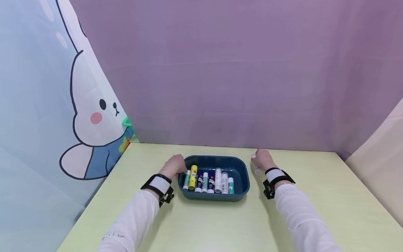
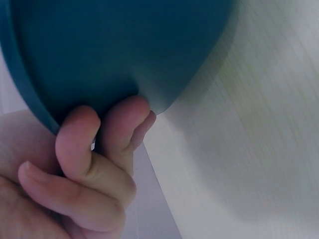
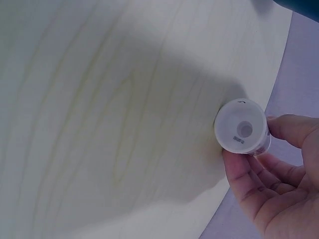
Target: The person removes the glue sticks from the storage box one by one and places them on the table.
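Note:
A dark teal tray sits mid-table and holds several glue sticks lying side by side, one of them yellow. My left hand grips the tray's left rim, its curled fingers pressed against the tray's outer wall. My right hand is just right of the tray and holds a white glue stick. In the right wrist view the stick's round white end faces the camera, with fingers wrapped round it.
The pale green table is walled by a purple backdrop behind, a bunny-print curtain on the left and a beige panel at the right.

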The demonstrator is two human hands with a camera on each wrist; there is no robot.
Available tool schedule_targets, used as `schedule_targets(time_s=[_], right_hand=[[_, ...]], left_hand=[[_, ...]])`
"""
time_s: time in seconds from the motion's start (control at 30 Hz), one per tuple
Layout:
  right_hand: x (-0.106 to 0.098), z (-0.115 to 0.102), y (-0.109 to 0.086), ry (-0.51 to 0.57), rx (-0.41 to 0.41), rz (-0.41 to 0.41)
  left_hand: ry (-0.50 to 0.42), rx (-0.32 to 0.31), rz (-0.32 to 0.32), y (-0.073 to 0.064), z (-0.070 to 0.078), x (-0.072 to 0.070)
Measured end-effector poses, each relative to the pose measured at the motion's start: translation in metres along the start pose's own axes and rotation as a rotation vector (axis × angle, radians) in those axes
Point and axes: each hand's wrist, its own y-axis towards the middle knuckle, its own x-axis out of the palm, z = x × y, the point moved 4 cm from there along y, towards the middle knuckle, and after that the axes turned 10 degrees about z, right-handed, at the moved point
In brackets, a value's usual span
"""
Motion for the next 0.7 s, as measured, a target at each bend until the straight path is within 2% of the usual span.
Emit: schedule_targets(time_s=[0.4, 0.53, 0.7], right_hand=[[-0.007, -0.001, 0.002, -0.018, -0.003, -0.049], [-0.019, -0.008, -0.001, -0.024, 0.001, -0.095], [-0.046, -0.027, -0.005, -0.002, -0.032, -0.136]], left_hand=[[-0.001, 0.0, 0.001, -0.001, 0.002, -0.001], [-0.004, -0.002, 0.001, -0.001, 0.002, -0.001], [-0.001, 0.0, 0.002, 0.001, 0.0, 0.0]])
